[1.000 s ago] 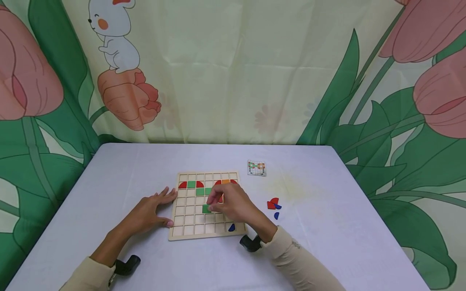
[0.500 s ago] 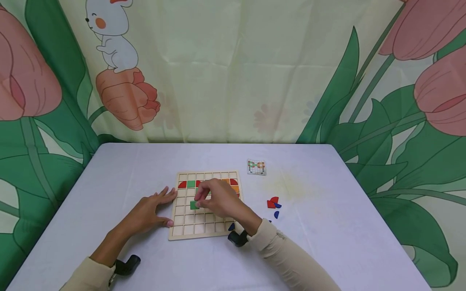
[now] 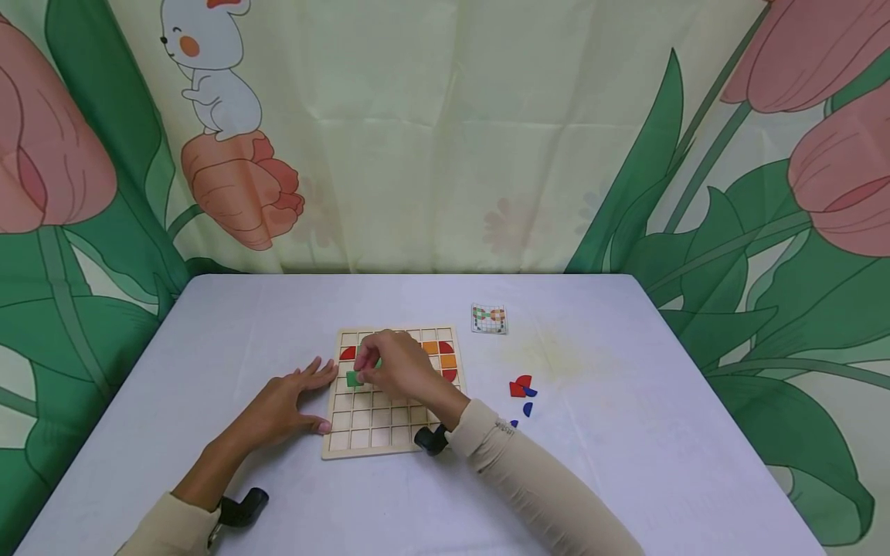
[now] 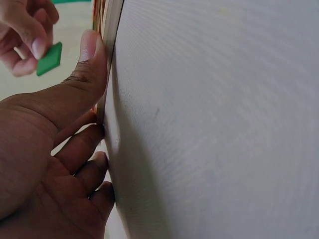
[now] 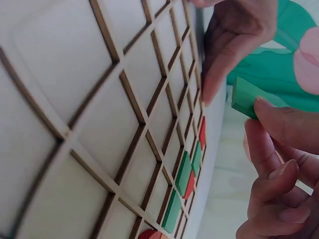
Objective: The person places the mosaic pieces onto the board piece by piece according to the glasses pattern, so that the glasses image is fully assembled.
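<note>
My right hand [image 3: 402, 369] pinches a green square tile [image 3: 354, 379] between thumb and fingertips, above the left part of the wooden grid board [image 3: 361, 419]. In the right wrist view this tile [image 5: 244, 97] is tilted and apart from the board. Beside the board's left edge, my left hand [image 3: 283, 405] touches the frame with thumb and fingers spread. The left wrist view has the left thumb [image 4: 92, 64] against the board's side. A red quarter-circle piece [image 3: 348, 353], orange squares [image 3: 448, 361] and other pieces sit in the grid; my right hand hides some cells.
Right of the board lie loose red pieces [image 3: 518, 389] and blue pieces [image 3: 528, 409] on the white-covered table [image 3: 626, 432]. A small pattern card [image 3: 490, 318] lies behind them. A printed curtain [image 3: 445, 154] hangs at the back.
My right hand has moved left and away from me across the board with the green tile in its pinch. The left hand has stayed at the board's left edge.
</note>
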Demonstrator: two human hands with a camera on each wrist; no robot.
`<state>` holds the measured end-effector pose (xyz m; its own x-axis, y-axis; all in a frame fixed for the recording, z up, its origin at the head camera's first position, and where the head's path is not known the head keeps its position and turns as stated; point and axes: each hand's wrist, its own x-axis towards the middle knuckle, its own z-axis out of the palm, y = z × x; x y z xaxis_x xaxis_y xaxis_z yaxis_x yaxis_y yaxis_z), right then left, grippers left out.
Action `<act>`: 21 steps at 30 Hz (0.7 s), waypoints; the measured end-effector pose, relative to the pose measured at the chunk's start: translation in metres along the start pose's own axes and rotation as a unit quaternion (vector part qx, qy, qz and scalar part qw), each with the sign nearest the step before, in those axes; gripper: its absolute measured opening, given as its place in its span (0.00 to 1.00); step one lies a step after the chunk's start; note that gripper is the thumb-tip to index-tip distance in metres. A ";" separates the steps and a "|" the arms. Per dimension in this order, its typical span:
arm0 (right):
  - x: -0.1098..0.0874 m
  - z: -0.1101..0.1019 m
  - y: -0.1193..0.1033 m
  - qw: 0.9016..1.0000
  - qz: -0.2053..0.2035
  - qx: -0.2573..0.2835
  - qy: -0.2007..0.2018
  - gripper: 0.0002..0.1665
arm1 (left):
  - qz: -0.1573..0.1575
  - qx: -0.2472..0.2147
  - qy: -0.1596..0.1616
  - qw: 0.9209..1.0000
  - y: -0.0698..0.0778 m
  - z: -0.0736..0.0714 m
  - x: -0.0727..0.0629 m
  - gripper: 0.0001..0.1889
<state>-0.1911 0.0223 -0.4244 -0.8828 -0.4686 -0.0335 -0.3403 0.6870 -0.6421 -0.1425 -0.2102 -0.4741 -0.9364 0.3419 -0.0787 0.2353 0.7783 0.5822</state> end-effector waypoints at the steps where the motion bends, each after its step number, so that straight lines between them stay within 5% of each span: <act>1: 0.003 0.001 -0.001 1.000 0.004 -0.002 0.001 0.08 | 0.000 -0.001 0.000 1.000 0.000 0.000 0.000 0.55; 21: 0.042 0.020 0.002 0.998 0.027 -0.055 0.011 0.08 | 0.004 -0.003 0.005 1.000 -0.002 0.001 0.000 0.54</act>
<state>-0.2222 -0.0070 -0.4422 -0.9071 -0.4181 -0.0485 -0.3243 0.7677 -0.5526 -0.1429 -0.2114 -0.4756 -0.9372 0.3428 -0.0648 0.2417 0.7720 0.5878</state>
